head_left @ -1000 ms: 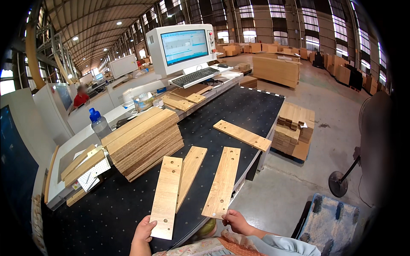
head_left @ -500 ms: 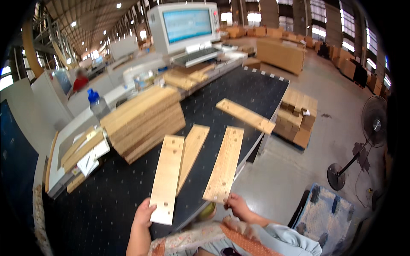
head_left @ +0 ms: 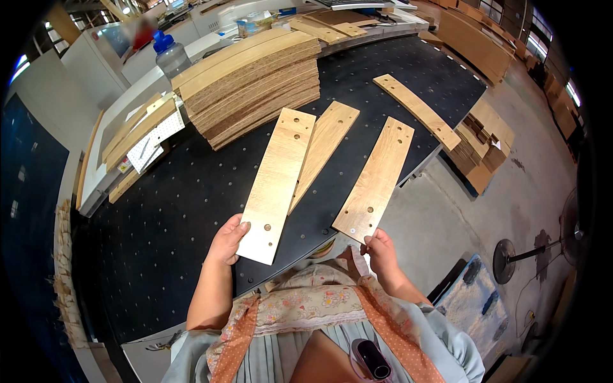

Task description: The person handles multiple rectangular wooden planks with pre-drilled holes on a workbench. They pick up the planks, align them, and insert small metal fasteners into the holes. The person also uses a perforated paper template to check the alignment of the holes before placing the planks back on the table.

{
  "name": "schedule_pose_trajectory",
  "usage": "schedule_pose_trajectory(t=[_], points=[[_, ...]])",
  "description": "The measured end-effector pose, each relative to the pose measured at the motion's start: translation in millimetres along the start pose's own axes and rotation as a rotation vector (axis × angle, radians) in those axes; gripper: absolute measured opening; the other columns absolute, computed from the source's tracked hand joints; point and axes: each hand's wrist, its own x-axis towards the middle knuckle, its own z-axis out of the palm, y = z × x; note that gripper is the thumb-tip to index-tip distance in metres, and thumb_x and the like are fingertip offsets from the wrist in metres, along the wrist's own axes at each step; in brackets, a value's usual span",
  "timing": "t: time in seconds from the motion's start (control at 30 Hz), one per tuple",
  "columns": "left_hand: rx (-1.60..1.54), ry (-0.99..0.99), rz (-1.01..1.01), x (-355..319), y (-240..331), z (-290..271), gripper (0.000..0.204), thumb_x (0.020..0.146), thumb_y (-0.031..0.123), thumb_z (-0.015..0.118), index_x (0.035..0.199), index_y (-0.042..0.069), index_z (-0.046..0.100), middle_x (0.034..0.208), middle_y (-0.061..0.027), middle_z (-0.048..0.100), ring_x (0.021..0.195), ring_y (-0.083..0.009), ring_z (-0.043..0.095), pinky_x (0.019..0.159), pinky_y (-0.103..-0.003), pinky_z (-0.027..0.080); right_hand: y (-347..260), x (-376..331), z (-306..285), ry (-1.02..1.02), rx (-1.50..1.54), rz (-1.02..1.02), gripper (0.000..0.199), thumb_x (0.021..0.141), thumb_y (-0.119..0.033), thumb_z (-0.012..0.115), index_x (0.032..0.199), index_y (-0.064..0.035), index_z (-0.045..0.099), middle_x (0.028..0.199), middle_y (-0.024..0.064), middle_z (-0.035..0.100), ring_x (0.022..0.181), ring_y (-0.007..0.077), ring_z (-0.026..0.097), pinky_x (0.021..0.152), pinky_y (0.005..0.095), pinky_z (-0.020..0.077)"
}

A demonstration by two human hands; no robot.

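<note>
My left hand grips the near left edge of a pale wooden board, thumb on top. Drilled holes show at both ends of this board. It partly covers a second wooden board lying slanted on the black table. With fingertips and thumb, my right hand pinches the near right corner of another drilled board, which reaches over the table's front edge. A further narrow board lies beyond it, along the right edge of the table.
A tall stack of boards stands on the dotted black table. Behind it is a blue-capped bottle. Loose strips lie at left. Right of the table are a pallet of wood pieces, a floor fan and a stained platform.
My view has tipped downward, so the computer screen is out of the picture and more of my apron shows. Both hands keep hold of the same boards.
</note>
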Motion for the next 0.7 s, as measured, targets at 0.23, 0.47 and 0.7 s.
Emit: schedule_pose_trajectory(t=[0.23, 0.47, 0.7], points=[[-0.023, -0.029, 0.031, 1.9, -2.7, -3.3, 0.025, 0.092, 0.016, 0.055, 0.111, 0.001, 0.055, 0.102, -0.0092, 0.065, 0.09, -0.0157, 0.063, 0.081, -0.03, 0.051, -8.7, 0.6, 6.4, 0.006, -0.007, 0.019, 0.011, 0.083, -0.012, 0.056, 0.093, -0.0064, 0.057, 0.076, 0.0022, 0.058, 0.062, 0.0127, 0.053, 0.058, 0.0255, 0.0428], [-0.028, -0.043, 0.011, 2.7, -3.6, -6.5, 0.025, 0.092, 0.015, 0.056, 0.112, 0.001, 0.055, 0.103, -0.0098, 0.064, 0.09, -0.0168, 0.063, 0.081, -0.031, 0.052, -5.8, 2.3, 4.5, -0.01, 0.014, 0.014, 0.016, 0.083, -0.012, 0.057, 0.096, -0.0044, 0.056, 0.079, 0.0028, 0.058, 0.063, 0.0126, 0.052, 0.058, 0.0253, 0.0437], [-0.026, -0.027, 0.013, 2.7, -4.9, -7.5, 0.026, 0.092, 0.015, 0.056, 0.112, -0.001, 0.054, 0.103, -0.0105, 0.064, 0.091, -0.0172, 0.063, 0.082, -0.031, 0.052, -10.5, -0.1, 8.0, 0.016, 0.015, 0.03, 0.016, 0.082, -0.011, 0.056, 0.096, -0.0038, 0.056, 0.08, 0.0025, 0.058, 0.065, 0.0125, 0.052, 0.06, 0.0251, 0.0439]])
